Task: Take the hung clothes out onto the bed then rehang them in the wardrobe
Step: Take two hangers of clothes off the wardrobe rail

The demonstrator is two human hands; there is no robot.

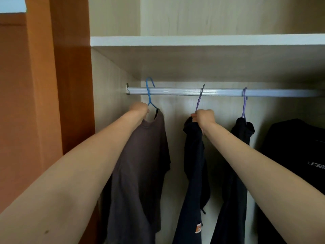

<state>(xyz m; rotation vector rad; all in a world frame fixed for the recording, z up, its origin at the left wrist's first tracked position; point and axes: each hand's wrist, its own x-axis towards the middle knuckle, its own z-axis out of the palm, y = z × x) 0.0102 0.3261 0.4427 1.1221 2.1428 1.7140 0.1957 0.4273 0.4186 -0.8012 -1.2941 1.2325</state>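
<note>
Left hand is curled round the neck of a blue hanger bearing a brown T-shirt, and the right hand pinches a purple hanger bearing a dark garment, both hooked over the wardrobe rail. Unhooking for the bed is judged the step in hand, so each hook must be lifted clear. Four garments, three visible hangers and one rail are counted.

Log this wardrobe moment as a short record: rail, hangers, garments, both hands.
rail: silver rail under a white shelf, three hangers hooked over it
left hand: grips the blue hanger below its hook; brown T-shirt hangs from it
right hand: grips the middle purple hanger below its hook; dark garment hangs from it
untouched: right purple hanger carrying a second dark garment; black top with white lettering, far right
</note>
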